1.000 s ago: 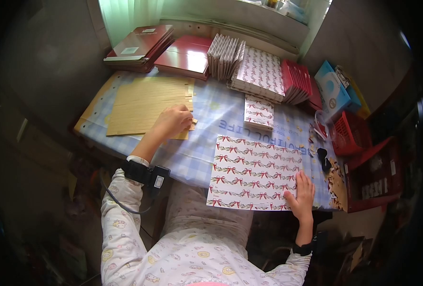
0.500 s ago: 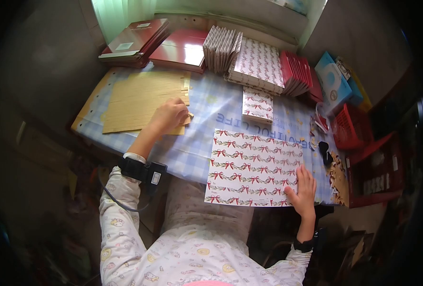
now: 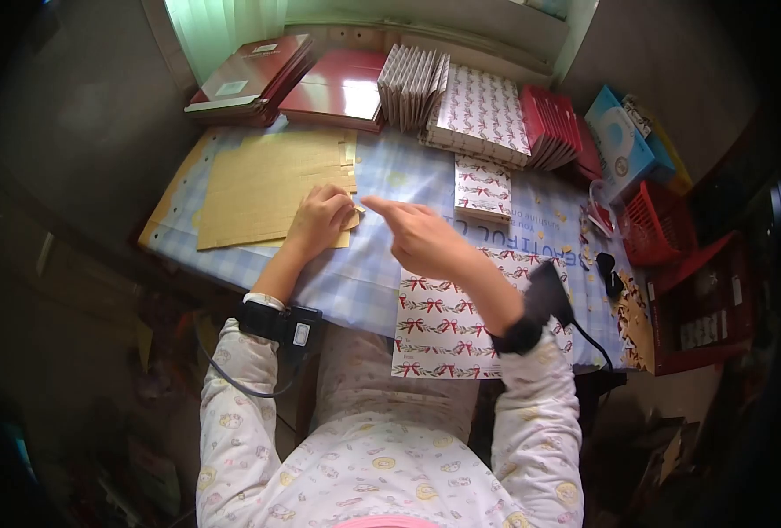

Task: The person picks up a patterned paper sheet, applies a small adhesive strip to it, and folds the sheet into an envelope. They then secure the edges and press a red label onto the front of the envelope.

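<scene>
And here's the left hand [image 3: 322, 216] curled at the tan sheet's [image 3: 259, 189] right edge on the bench [image 3: 366, 286], apparently steadying a small tab [image 3: 354, 218] (exact grip hidden), while the right hand [image 3: 426, 242], loosely open, points close by.

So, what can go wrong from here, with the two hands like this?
The white sheet with red bows overhangs the blue-checked table's near edge; the right forearm, crossing above it, might drag it off. The left hand, at the edge of the flat yellow-brown paper, could shift or crease it.
</scene>
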Action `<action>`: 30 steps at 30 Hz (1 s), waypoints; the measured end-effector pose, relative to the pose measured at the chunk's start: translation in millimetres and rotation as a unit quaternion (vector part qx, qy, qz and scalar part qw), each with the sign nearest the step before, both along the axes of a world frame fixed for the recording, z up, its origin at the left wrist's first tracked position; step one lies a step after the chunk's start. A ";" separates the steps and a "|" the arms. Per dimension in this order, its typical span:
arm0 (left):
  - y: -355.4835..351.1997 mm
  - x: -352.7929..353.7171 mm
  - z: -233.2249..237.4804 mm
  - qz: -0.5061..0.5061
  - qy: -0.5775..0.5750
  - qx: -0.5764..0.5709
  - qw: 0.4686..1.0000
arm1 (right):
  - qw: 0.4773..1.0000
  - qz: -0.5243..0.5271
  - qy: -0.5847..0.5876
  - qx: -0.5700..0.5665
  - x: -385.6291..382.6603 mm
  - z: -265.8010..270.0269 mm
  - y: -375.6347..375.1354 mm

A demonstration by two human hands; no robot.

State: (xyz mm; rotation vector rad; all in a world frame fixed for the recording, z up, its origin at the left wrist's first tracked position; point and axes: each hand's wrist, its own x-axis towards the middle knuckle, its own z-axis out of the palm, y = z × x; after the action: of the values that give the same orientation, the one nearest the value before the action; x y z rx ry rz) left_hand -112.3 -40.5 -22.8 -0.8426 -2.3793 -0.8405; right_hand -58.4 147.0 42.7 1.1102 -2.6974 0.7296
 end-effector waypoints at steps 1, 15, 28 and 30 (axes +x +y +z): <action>0.3 0.5 0.0 0.001 0.003 0.002 1.000 | 1.000 -0.001 0.001 -0.001 -7.1 -8.7 -7.4; 0.3 0.5 1.5 -0.011 -0.015 0.027 0.999 | 0.992 -0.045 -0.016 -0.120 -23.2 -50.9 -19.2; 1.5 0.9 1.0 -0.006 -0.009 0.019 1.000 | 0.994 -0.041 0.045 -0.092 -20.2 -47.9 -19.3; 0.3 0.0 0.8 -0.004 -0.006 0.015 1.000 | 0.994 -0.050 0.039 -0.094 -21.0 -51.1 -19.2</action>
State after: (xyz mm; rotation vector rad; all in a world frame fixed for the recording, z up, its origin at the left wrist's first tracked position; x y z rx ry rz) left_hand -112.3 -40.2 -22.0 -0.8365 -2.3693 -0.8854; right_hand -79.4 127.8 -8.5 0.9322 -2.5371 0.8821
